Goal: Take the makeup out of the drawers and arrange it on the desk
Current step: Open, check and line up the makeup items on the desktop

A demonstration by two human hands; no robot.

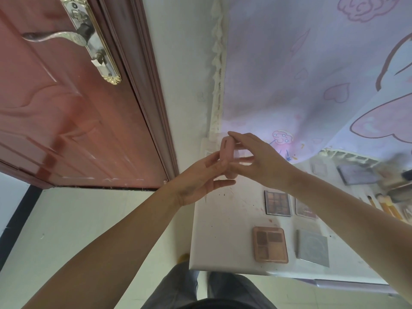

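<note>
A small pink makeup case point(227, 156) is held upright in the air above the far left corner of the white desk point(223, 230). My right hand point(258, 159) pinches it from the right, fingers over its top and thumb below. My left hand point(205, 177) touches its lower left side with straight fingers. On the desk lie a dark eyeshadow palette point(278, 203), a second palette point(305, 210) beside it, a rose-gold palette point(270, 244) and a grey square compact point(313, 247).
A red door point(66, 108) with a metal handle point(55, 36) stands at the left. A lilac printed curtain point(312, 74) hangs behind the desk. Brushes point(383, 205) and more cases point(356, 175) lie at the desk's right. A drawer front point(347, 284) shows under the desk's near edge.
</note>
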